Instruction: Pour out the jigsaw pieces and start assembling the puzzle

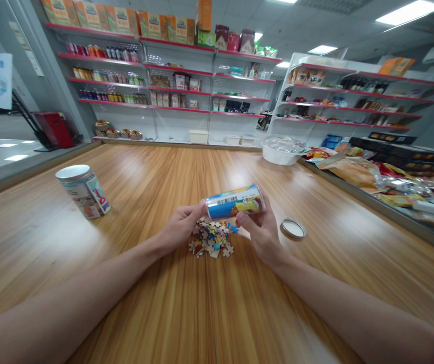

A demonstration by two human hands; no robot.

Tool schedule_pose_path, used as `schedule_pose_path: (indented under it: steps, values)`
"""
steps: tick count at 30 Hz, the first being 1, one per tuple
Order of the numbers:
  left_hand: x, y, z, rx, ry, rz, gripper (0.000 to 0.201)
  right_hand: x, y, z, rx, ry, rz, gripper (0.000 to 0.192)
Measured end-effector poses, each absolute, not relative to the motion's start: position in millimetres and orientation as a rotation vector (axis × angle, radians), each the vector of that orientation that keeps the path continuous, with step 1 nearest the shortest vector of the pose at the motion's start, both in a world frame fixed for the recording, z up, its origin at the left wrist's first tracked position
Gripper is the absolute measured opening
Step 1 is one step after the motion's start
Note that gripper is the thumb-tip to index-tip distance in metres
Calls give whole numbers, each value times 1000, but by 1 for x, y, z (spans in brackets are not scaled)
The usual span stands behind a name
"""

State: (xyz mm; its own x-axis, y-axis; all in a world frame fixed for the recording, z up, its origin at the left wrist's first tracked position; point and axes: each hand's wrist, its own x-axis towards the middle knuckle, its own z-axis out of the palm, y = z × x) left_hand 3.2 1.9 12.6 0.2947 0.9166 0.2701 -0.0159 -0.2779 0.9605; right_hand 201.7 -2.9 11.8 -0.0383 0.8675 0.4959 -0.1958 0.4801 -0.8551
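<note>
Pieces [212,238] of a jigsaw lie in a small heap on the table [186,303], right under the can [234,202] you hold on its side between both hands. Your right hand [262,231] has its grip closed around the can's far end, thumb on the label; your left hand [179,227] touches the open mouth end with its fingers curled, though you cannot tell from here how firm that hold is. The lid [293,228] is already off and lies flat on the table just beside your right hand. So the opening is done and the emptying looks well along, judging by the heap; whether any pieces remain inside the can is hidden. The heap is unsorted, pieces lying over one another, none joined as far as can be seen. A second can [84,191] stands well apart to your left, slightly tilted in this view, its lid on and untouched.
</note>
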Motion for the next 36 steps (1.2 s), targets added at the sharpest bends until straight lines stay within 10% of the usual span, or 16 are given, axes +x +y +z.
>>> schedule_pose_path:
  steps: [23, 36]
  values:
    - [-3, -1, 10, 2148, 890, 1524, 16, 207, 11, 7, -1019, -1173, 1062, 56]
    - [1, -10, 17, 2522, 812, 1848, 22, 205, 8, 15, -1163, -1147, 1124, 58]
